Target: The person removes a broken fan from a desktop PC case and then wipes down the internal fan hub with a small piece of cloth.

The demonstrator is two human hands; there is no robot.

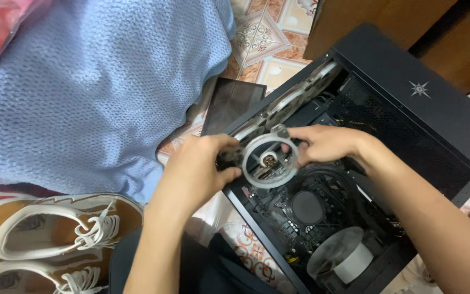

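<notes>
Our left hand (199, 171) and right hand (322, 142) pinch a round white-ringed fan (270, 161) from either side, holding it over the open black computer case (436, 117). Motherboard (300, 209) and frosted rear fan (335, 253) below. Knitted blue blanket (93, 92), tan lace-up shoes (50, 226) left, on patterned tile floor (262, 38).

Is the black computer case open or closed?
Open: the case lies on its side, panel off, with the motherboard and a fan exposed.

black computer case (436, 117), blue knitted blanket (93, 81), tan shoes (55, 228)
</notes>
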